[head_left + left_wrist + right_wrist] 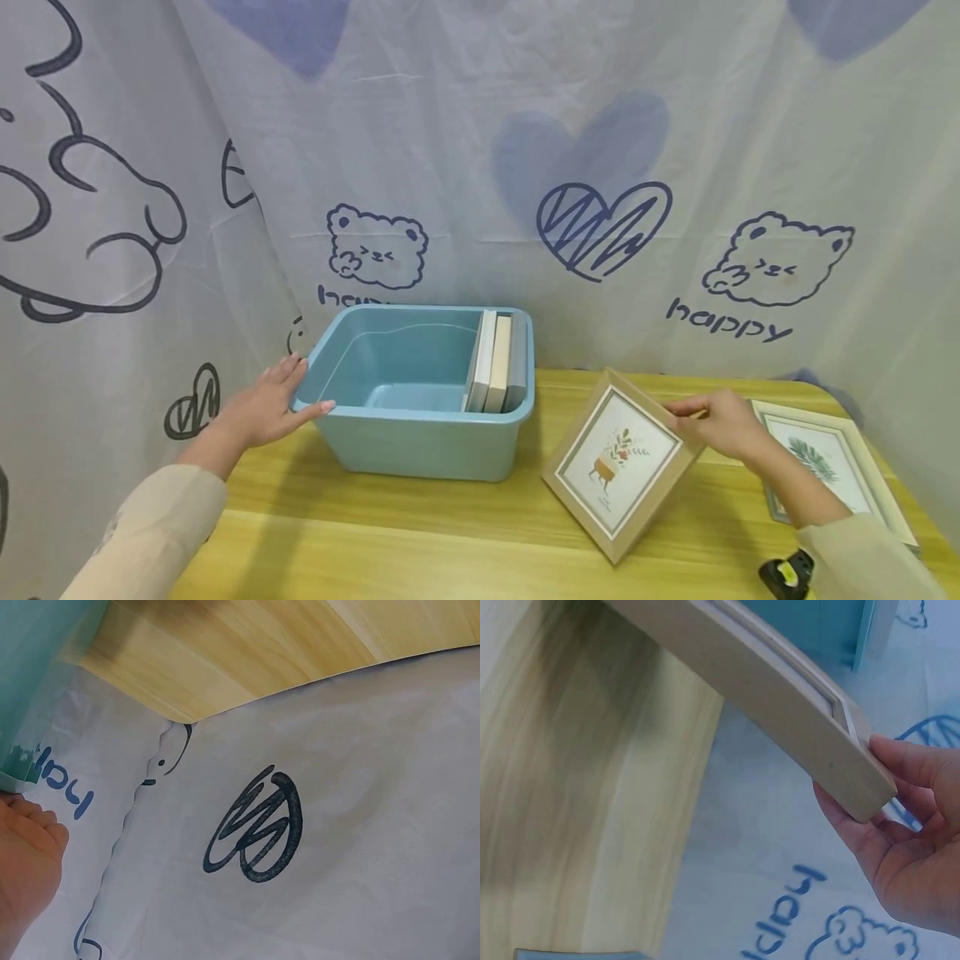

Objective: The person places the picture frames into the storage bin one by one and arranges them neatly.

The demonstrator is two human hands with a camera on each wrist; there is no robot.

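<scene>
My right hand (716, 425) pinches the upper right edge of a tan picture frame (566, 454), which is tilted above the table and shows a potted-flower print. The right wrist view has the same picture frame (772, 705) edge-on, its end between thumb and fingers. My left hand (270, 404) rests on the left rim of a blue plastic bin (427, 450), thumb along the front rim and fingers straight. Part of the left hand (30, 855) shows in the left wrist view below the bin. Several frames (497, 362) stand upright side by side at the bin's right end.
Another picture frame (885, 475) with a green leaf print lies at the table's right side, partly behind my right forearm. A small black object (787, 575) with a yellow label is near the right sleeve. A printed curtain (465, 150) hangs behind the wooden table (420, 550).
</scene>
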